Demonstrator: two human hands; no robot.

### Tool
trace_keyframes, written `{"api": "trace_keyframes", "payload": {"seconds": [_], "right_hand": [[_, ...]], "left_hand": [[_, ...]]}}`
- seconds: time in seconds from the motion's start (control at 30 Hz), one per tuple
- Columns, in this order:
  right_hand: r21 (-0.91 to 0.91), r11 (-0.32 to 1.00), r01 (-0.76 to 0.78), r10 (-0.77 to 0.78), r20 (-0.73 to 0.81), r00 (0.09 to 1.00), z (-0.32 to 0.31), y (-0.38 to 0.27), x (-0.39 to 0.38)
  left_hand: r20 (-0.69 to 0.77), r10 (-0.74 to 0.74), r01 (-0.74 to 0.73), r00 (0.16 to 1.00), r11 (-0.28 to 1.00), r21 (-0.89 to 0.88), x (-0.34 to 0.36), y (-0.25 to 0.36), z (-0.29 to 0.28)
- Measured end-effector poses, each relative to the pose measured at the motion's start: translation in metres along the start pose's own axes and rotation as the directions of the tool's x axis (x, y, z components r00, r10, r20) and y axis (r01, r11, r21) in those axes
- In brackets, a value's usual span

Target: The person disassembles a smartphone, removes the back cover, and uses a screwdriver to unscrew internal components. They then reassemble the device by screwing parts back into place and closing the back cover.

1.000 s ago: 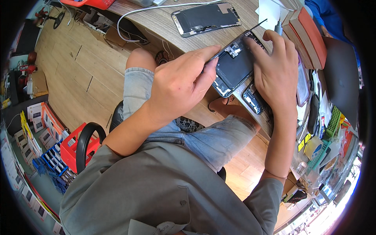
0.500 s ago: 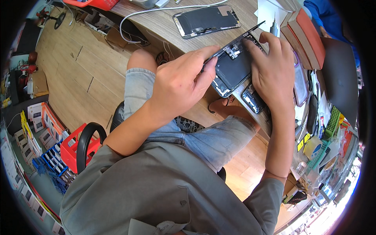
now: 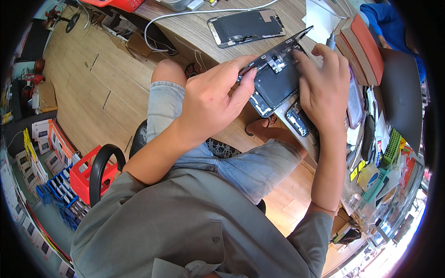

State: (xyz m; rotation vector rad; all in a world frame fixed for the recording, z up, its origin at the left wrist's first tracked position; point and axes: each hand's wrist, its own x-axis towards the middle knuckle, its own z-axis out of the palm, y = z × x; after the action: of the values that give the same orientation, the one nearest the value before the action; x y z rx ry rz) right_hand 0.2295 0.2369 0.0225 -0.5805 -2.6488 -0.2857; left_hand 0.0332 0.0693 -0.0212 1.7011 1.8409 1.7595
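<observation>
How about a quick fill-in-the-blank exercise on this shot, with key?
1. The opened phone is held along its left edge by the ____-hand grip.
2. The cable curving past the loose display panel is coloured ____.
3. At the upper right, another person's clothing is coloured ____.
4. The curved chair armrest at the lower left is coloured ____.

Missing words: left; white; blue; black.
</observation>
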Motion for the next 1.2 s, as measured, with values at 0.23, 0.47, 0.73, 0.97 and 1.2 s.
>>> {"api": "trace_keyframes", "payload": {"seconds": [0.23, 0.47, 0.73, 0.97, 1.2], "right_hand": [[0.052, 0.998, 0.019, -0.021, 0.023, 1.0, -0.004, -0.003, 0.003], [0.081, 0.997, 0.001, -0.006, 0.055, 0.998, 0.0, -0.004, 0.003], [0.118, 0.993, -0.009, 0.003, 0.056, 0.998, -0.001, -0.004, 0.002], [0.261, 0.957, 0.125, -0.122, -0.028, 0.992, -0.013, -0.002, 0.0], [0.266, 0.955, 0.135, -0.141, 0.001, 0.99, -0.01, -0.004, -0.001]], "left_hand": [[-0.008, -0.025, 0.025, 1.0, 0.999, -0.03, -0.002, 0.0, 0.001], [-0.014, -0.026, 0.026, 1.0, 1.0, -0.016, -0.001, -0.001, 0.001], [-0.073, -0.025, 0.023, 0.997, 0.999, -0.039, -0.001, -0.005, 0.006], [-0.093, -0.042, 0.038, 0.995, 0.998, -0.045, 0.0, -0.003, 0.008], [-0.035, -0.06, 0.059, 0.998, 0.997, -0.042, -0.001, 0.0, 0.005]]}}
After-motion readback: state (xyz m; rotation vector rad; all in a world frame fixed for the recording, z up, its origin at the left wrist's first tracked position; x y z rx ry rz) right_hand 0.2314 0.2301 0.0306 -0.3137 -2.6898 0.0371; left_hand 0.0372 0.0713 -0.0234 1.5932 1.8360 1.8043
